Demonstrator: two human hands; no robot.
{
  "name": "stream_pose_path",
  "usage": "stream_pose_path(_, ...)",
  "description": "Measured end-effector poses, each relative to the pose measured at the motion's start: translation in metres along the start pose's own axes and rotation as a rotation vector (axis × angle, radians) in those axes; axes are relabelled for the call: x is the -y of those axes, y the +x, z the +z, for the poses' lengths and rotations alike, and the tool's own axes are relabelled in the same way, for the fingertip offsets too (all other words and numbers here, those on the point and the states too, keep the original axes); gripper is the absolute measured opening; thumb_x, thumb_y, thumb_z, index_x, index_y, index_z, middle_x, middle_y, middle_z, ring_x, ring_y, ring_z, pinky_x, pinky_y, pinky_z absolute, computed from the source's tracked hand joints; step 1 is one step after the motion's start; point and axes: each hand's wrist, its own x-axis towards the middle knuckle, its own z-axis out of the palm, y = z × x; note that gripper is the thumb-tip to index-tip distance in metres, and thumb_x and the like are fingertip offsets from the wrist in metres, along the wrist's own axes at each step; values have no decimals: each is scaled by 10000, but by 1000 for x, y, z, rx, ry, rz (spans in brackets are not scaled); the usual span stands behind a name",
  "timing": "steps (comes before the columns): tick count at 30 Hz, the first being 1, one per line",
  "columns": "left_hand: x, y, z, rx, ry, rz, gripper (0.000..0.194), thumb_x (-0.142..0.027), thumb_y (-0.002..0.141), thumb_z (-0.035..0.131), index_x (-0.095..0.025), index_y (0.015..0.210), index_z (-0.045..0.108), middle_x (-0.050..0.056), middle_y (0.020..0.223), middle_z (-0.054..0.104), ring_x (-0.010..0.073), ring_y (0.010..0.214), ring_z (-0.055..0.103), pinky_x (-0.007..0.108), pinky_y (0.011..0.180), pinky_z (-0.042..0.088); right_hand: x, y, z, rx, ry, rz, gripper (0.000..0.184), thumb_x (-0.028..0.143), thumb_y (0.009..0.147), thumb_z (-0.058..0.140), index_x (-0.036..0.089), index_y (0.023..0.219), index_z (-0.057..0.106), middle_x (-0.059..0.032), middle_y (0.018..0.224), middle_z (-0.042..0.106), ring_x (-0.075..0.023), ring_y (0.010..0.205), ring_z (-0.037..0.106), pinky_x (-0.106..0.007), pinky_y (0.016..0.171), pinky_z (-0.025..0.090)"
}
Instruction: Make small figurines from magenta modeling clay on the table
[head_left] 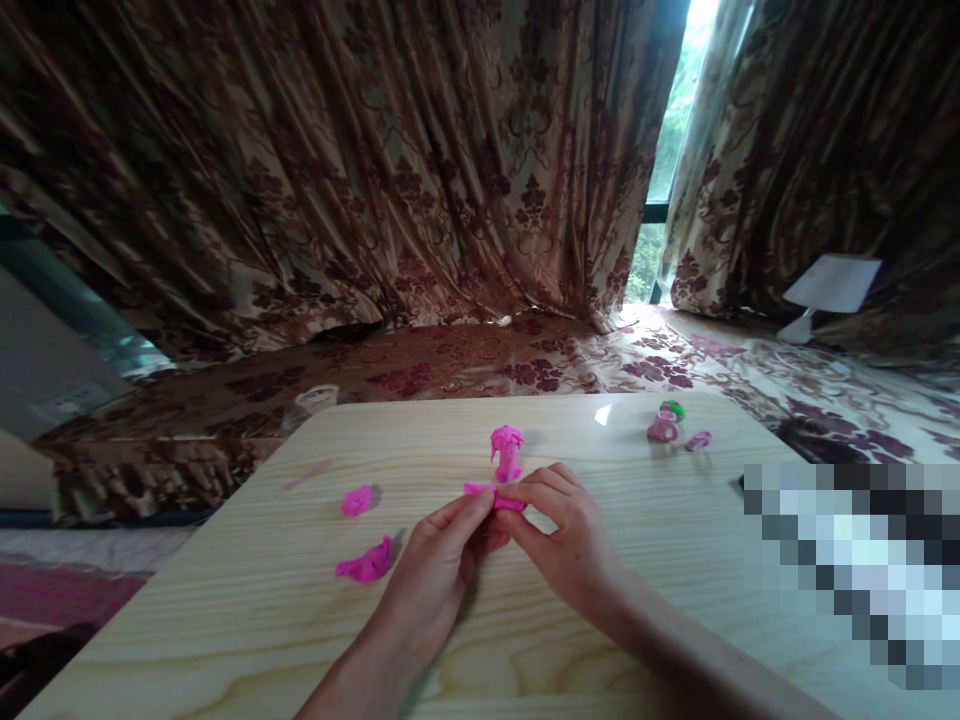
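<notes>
Between my two hands is a small strip of pink modelling clay (480, 490), pinched by the fingers of both. My left hand (442, 555) grips it from the left with thumb and fingertips. From the right, my right hand (566, 530) pinches its other end between thumb and forefinger. Just beyond the fingertips stands an upright pink clay figure (508, 452) with a wide, ragged top on a narrower stem. To the left of my hands lie a round pink clay lump (357, 500) and a curved pink clay piece (366, 562).
At the table's back right sit a pink tub (663, 428), a green clay piece (673, 410) and a small pinkish ring-like thing (699, 440). A clear container (315, 400) is by the back left corner. A blurred-out object (862, 570) covers the right edge. A white lamp (832, 285) stands behind.
</notes>
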Motion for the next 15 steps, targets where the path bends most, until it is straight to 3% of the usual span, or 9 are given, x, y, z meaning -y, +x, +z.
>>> stream_pose_path(3, 3, -7, -1, -70, 25, 45, 133, -276, 701, 689, -162, 766, 710, 34, 751, 674, 123, 713, 569, 260, 726, 470, 8, 0, -6, 44, 35, -10, 182, 225, 784, 612, 236, 959, 660, -50, 907, 581, -186, 896, 524, -335, 796, 454)
stream_pose_path(7, 11, -35, 14, -54, 102, 50, 159, -284, 721, 667, -150, 793, 714, 54, 818, 685, 159, 789, 591, 310, 823, 450, 23, 5, -14, 55, 134, 41, 353, 250, 896, 425, 215, 1245, 471, -79, 1140, 532, -171, 1065, 499, -345, 930, 422)
stream_pose_path(9, 12, -49, 28, 30, -23, 13, 198, -305, 757, 624, -164, 864, 712, 71, 930, 685, 201, 927, 588, 339, 895, 419, 31, 6, -15, 57, 60, 37, 413, 256, 916, 356, 195, 1324, 375, -96, 1274, 464, -186, 1193, 417, -383, 1012, 356)
stream_pose_path(12, 3, -59, 45, 172, -307, -49, 405, -456, 820, 478, -183, 1061, 655, 88, 1171, 609, 258, 1167, 477, 394, 1002, 336, 46, 2, -12, 89, -136, -60, 532, 282, 880, 394, 128, 1377, 284, -118, 1427, 303, -235, 1331, 225, -469, 1102, 178)
stream_pose_path(15, -14, -55, 53, 208, -478, -24, 540, -513, 853, 348, -176, 1231, 536, 90, 1299, 518, 250, 1282, 357, 398, 1071, 240, 62, -1, -5, 179, -226, -206, 655, 347, 839, 441, 65, 1392, 231, -135, 1478, 190, -262, 1367, 106, -493, 1118, 82)
